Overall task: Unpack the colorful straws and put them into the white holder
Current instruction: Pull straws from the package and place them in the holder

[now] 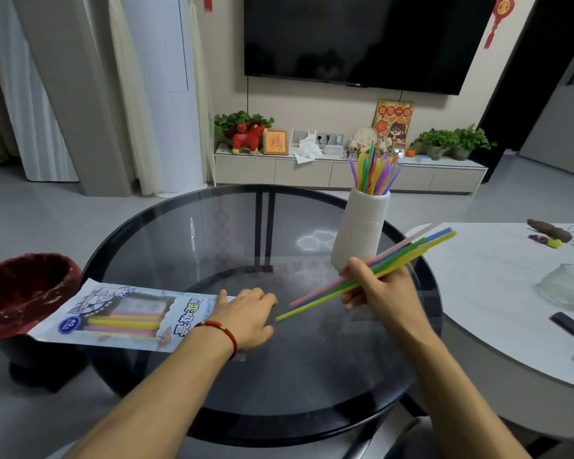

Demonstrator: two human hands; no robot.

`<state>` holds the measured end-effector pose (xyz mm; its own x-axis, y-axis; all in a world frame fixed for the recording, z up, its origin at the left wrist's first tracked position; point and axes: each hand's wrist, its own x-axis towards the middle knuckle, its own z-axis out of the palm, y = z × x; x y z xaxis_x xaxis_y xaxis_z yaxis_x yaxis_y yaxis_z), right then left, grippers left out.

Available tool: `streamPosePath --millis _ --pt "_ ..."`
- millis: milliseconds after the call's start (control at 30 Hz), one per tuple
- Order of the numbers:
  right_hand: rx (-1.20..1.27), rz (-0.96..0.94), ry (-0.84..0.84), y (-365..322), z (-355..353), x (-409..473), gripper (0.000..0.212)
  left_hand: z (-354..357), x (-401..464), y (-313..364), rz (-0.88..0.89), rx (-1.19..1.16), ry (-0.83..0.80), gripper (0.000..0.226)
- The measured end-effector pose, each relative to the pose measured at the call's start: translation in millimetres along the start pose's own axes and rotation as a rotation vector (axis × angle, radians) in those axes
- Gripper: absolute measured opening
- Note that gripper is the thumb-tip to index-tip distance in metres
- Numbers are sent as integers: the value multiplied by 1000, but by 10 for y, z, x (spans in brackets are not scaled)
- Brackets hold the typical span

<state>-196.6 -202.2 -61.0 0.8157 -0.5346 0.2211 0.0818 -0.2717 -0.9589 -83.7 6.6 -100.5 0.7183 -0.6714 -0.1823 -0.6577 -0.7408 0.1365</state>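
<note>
My right hand (376, 286) grips a bundle of colorful straws (408, 253), pink, green, yellow and blue, slanting up to the right just in front of the white ribbed holder (362, 226). The holder stands upright on the round glass table (212, 233) and has several straws (375, 170) sticking out of its top. My left hand (249, 316) holds the open end of the straw package (120, 316), a white and blue bag lying flat at the table's left edge with several straws inside. One green straw's lower tip reaches close to my left fingers.
A dark red-lined waste bin (24, 293) stands left of the table, under the package's end. A white table (497, 293) at the right carries a glass bowl (567, 286) and small items. A TV cabinet with plants sits behind.
</note>
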Motion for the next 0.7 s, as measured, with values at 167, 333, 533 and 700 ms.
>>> streamPosePath --millis 167,333,533,700 --pt "-430 -144 -75 -349 -158 228 27 15 46 53 10 -7 14 51" --pt "-645 -143 -236 -280 80 403 31 -21 50 100 22 -42 26 54" --pt "-635 -126 -249 -10 174 397 32 -49 38 131 32 -34 37 52" --pt "-565 -125 -240 20 102 363 27 -57 36 156 45 -46 65 50"
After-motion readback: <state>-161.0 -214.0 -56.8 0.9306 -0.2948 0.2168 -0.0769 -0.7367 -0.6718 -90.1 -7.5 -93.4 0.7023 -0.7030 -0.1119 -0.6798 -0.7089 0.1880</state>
